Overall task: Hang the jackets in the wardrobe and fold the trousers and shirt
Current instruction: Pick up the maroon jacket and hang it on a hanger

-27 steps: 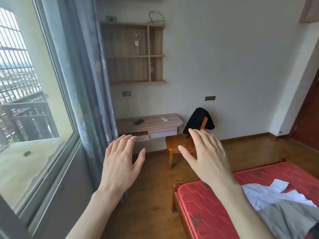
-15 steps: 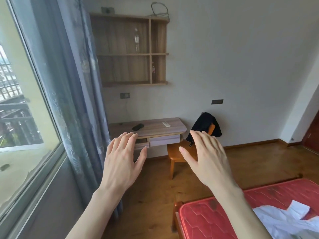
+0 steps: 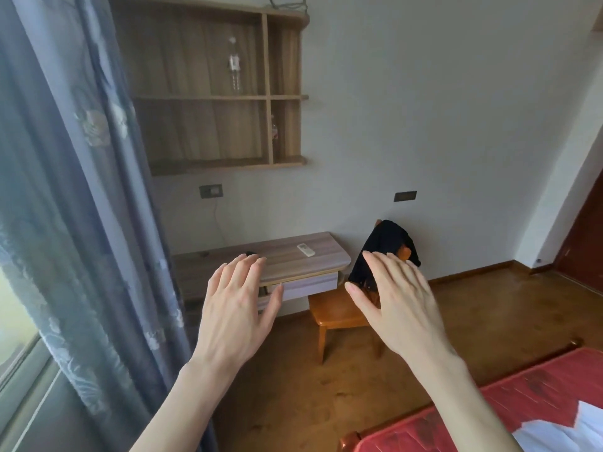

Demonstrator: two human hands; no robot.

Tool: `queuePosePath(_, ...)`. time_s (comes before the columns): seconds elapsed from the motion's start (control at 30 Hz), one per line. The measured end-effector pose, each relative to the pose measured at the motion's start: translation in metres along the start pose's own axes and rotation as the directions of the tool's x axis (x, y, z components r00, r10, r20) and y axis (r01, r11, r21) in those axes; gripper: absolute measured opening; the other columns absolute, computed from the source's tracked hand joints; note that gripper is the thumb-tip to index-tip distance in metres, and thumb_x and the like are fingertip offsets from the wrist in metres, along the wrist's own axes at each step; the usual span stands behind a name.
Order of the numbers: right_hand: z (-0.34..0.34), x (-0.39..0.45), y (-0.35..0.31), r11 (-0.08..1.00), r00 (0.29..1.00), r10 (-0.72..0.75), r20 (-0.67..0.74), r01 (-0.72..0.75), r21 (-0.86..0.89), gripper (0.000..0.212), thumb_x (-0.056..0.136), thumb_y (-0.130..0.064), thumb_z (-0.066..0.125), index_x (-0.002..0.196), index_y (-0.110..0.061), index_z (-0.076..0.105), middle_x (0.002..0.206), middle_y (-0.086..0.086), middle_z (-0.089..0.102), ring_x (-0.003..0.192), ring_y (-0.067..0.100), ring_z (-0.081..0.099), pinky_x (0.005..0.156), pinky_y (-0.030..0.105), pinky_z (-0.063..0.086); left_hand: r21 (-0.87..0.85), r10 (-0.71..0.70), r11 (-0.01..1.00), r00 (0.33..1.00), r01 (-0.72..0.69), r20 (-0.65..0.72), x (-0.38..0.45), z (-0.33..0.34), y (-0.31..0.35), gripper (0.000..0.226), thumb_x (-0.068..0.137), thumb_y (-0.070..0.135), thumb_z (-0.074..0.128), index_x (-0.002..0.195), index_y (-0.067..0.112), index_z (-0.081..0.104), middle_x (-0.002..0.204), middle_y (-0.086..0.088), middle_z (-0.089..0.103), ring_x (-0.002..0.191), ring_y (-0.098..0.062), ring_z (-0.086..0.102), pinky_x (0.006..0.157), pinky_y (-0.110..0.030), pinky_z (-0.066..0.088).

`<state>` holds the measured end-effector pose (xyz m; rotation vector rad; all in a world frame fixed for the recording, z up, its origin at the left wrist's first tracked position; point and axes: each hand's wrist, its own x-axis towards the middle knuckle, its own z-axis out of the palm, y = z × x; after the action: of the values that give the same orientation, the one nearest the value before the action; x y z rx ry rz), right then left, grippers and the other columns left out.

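A black jacket hangs over the back of a wooden chair across the room, near the white wall. At the bottom right, a white shirt lies on the red mattress, mostly cut off by the frame edge. My left hand and my right hand are raised in front of me, palms away, fingers straight and spread, holding nothing. My right hand overlaps the chair and the jacket's lower edge in the picture but is far from them. No wardrobe or trousers are in view.
A wall-mounted desk with a remote on it stands left of the chair. Above hangs a wooden shelf holding a clear bottle. A grey-blue curtain covers the window at left. Wooden floor lies between bed and chair.
The view has swung right and upward: the window has left the frame, the curtain fills the left side, and less of the bed shows. Both hands stay raised and open.
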<state>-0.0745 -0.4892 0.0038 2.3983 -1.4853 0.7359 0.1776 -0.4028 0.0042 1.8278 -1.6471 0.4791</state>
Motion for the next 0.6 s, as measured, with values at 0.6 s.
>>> queuePosePath(0.6, 0.137, 0.182, 0.005, 0.963, 0.975, 0.223, -0.017, -0.222, -0.152, 0.074, 0.101, -0.065, 0.037, 0.152, -0.014, 0.052, 0.149, 0.008, 0.060, 0.139, 0.027, 0.056, 0.120, 0.044, 0.037, -0.169, 0.164, 0.975, 0.981, -0.146, 0.102, 0.201, 0.174, -0.103, 0.054, 0.101, 0.049, 0.046, 0.133, 0.011, 0.066, 0.134, -0.008, 0.067, 0.126, -0.031, 0.063, 0.110, -0.052, 0.048)
